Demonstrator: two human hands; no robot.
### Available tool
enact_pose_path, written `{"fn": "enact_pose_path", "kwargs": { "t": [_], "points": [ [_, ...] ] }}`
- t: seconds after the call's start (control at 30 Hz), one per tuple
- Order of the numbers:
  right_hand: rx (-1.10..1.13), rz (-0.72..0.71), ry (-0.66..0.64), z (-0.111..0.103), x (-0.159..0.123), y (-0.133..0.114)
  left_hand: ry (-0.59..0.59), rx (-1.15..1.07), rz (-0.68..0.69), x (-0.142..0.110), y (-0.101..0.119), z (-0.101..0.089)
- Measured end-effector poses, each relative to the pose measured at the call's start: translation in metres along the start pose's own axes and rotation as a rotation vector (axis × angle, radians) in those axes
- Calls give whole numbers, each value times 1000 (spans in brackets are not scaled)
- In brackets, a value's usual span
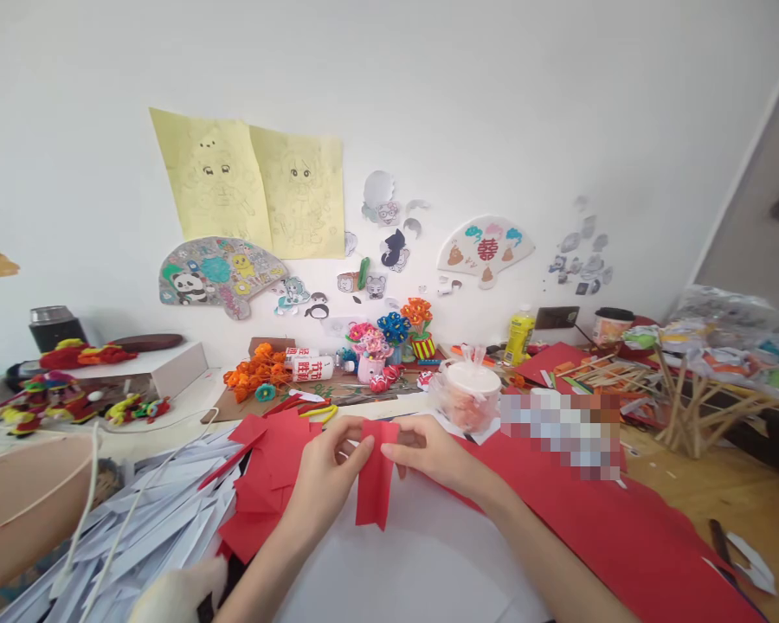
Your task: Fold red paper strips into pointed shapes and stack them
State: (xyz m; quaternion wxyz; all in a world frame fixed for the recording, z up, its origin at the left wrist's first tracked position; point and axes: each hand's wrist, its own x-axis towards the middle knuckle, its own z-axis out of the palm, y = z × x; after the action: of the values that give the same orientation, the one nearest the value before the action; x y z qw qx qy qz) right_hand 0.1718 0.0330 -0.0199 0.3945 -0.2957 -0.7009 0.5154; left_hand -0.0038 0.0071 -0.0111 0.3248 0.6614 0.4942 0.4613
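Note:
A strip of red paper with a lengthwise crease hangs upright between my hands, above a white sheet. My left hand pinches its left edge near the top, thumb in front and fingers behind. On the other edge, my right hand pinches the paper the same way, its thumb close to the crease. The fingers behind the strip are partly hidden. Left of my left hand lies a pile of folded red paper pieces.
Folded white paper strips heap up at the left, crossed by a white cable. Large red sheets cover the right side. Yellow-handled pliers, a lidded plastic tub and craft flowers stand behind. Wooden sticks lean at right.

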Motion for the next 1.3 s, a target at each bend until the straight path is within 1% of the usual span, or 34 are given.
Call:
{"fn": "enact_pose_path", "kwargs": {
  "t": [0.1,0.17,0.3,0.37,0.47,0.57,0.67,0.73,0.8,0.97,1.03,1.1,1.17,1.3],
  "points": [
    [-26,7,51,0,1,2,33,-20,21,0,1,0],
    [0,-5,83,1,2,1,42,-28,18,-1,2,0],
    [89,-10,47,4,2,-2,31,-47,18,-3,6,2],
    [76,4,55,6,2,-2,69,-7,40,-5,8,3],
    [44,8,87,7,3,0,175,156,98,-7,9,3],
    [81,-15,108,8,4,2,237,405,198,-10,7,4],
    [157,0,111,9,3,5,281,713,360,-13,4,4],
    [194,16,105,9,4,7,283,884,466,-14,3,3],
    [190,12,108,9,4,10,268,988,555,-14,2,2],
    [133,-23,136,9,6,12,262,1095,775,-12,-3,-4],
    [111,-33,148,8,7,13,303,1106,869,-11,-4,-4],
    [78,-48,182,7,7,13,362,1085,935,-10,-4,-2],
    [65,-62,210,6,7,13,401,1054,952,-9,-3,0],
    [119,-74,180,7,7,11,392,1038,906,-9,-1,2]
  ]
}}
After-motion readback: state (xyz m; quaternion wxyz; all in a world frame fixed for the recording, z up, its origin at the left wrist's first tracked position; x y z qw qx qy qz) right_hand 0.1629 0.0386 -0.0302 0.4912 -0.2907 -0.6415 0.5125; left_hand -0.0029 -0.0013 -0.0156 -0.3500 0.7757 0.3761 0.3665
